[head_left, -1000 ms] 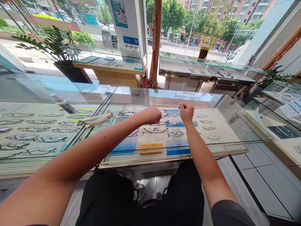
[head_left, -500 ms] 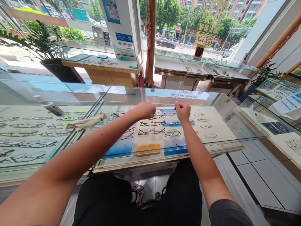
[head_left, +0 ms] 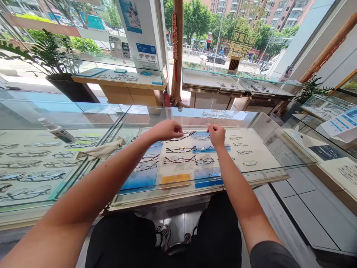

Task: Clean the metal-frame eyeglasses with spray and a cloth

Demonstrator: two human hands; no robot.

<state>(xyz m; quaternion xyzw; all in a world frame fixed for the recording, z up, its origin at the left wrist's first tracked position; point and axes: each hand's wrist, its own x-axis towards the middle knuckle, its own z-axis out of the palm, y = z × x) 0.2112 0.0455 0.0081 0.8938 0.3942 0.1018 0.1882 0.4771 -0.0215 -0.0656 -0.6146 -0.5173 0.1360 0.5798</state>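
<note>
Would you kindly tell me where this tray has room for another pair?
Bare patch right of the small frames, toward the tray edge. Crowded between left hand and right hand, down to the orange card.

Rows of spectacle frames [head_left: 178, 160] are laid out in the glass display case [head_left: 279, 149]. On the neighbouring case to the left, a spray bottle [head_left: 57, 131] is laid behind a cloth [head_left: 102, 150].

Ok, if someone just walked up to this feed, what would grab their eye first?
Probably the two bare arms stretched over the glass display case, the left hand and right hand pinching a thin pair of glasses between them at centre. Next, the rows of eyeglass frames under the glass, and a spray bottle beside a folded cloth at left.
</note>
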